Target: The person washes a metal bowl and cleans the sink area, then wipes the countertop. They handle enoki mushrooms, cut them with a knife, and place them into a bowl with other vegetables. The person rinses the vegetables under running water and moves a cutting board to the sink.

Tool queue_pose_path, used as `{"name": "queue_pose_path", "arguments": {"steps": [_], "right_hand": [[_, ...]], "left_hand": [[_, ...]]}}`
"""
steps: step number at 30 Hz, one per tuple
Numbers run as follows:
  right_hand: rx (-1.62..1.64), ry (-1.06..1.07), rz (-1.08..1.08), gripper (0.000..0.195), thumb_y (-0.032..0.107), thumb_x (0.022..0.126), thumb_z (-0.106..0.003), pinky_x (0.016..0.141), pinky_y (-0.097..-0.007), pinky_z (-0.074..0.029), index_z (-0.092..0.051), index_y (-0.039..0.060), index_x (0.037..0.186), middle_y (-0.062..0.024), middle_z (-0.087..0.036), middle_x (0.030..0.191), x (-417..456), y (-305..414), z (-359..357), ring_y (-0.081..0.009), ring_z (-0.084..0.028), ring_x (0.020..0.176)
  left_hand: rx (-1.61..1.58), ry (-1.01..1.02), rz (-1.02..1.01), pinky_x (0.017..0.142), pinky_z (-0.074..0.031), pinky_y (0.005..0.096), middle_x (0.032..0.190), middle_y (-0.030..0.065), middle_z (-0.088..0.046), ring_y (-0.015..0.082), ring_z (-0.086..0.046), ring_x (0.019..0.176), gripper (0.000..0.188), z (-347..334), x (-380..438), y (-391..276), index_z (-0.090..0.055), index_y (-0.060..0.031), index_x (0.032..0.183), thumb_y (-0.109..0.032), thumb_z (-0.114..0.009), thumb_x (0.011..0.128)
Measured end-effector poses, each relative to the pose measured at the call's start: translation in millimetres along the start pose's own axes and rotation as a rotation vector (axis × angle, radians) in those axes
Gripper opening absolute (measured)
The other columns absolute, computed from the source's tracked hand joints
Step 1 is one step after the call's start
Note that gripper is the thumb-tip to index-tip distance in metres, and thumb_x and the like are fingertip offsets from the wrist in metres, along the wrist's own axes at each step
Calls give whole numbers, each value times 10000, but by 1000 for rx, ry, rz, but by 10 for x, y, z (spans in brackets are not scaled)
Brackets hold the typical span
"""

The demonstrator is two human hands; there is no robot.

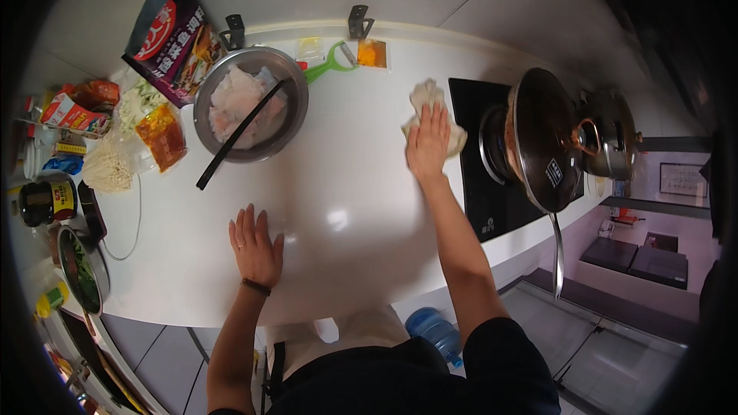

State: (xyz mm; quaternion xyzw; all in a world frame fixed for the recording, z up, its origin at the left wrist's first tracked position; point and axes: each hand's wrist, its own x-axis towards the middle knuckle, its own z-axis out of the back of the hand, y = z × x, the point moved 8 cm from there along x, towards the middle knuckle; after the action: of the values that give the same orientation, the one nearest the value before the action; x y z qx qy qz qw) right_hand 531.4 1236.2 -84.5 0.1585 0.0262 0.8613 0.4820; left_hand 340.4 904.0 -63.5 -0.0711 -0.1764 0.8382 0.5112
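Observation:
My right hand presses a pale cloth against the white countertop, just left of the black cooktop. Cloth sticks out past the fingertips and on both sides of the palm. Palm down on the counter near its front edge, my left hand holds nothing, and its thumb is spread. Beyond it is a steel bowl with pale raw slices, which look like fish, in some liquid. Black chopsticks rest across the bowl's rim.
A lidded wok sits on the cooktop, its handle jutting past the front edge. Behind the bowl lie a green peeler and a spice sachet. Leftward are a seasoning bag, enoki mushrooms and a pan of greens.

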Motion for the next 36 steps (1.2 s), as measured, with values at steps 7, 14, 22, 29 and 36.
{"name": "queue_pose_path", "arguments": {"steps": [7,14,22,29,36], "right_hand": [[-272,108,-393,688,368,914,-262,1112,-485,-28,-190,-152,1358,-360,-169,1420,1649,-658,-458,-438,-120,1360],[-204,18,-372,644,384,916,-305,1103,-498,-65,-241,-49,1388,-300,-158,1454,1546,-565,-477,-433,-102,1363],[76,12,258,568,260,896,-425,1078,-533,-141,-309,-3,1386,-245,-249,1446,-331,1005,-43,-426,-188,1347],[183,406,681,552,221,871,-442,1047,-586,-172,-347,-21,1358,-253,-271,1430,-2392,2190,360,-471,-200,1329],[204,403,907,576,187,852,-485,1068,-558,-161,-325,-14,1367,-227,-266,1439,-2441,3818,75,-446,-185,1343]], "left_hand": [[23,27,-4,1049,-169,595,1397,233,-295,420,-288,1278,532,-85,3,54,-398,-20,1267,-218,-567,802],[-20,111,95,1066,-176,562,1388,212,-309,400,-291,1282,533,-76,36,109,-469,-9,1237,-275,-609,796],[-58,101,96,1079,-182,542,1401,195,-289,346,-255,1320,537,-30,-42,184,-434,-17,1270,-324,-559,848],[-397,-179,-53,1072,-235,469,1332,218,-370,365,-314,1270,475,182,-232,265,-451,20,1189,-262,-578,829],[-636,-394,198,1018,-296,447,1304,177,-408,355,-362,1218,356,1053,-1388,913,-464,-26,1144,-124,-570,819]]}}
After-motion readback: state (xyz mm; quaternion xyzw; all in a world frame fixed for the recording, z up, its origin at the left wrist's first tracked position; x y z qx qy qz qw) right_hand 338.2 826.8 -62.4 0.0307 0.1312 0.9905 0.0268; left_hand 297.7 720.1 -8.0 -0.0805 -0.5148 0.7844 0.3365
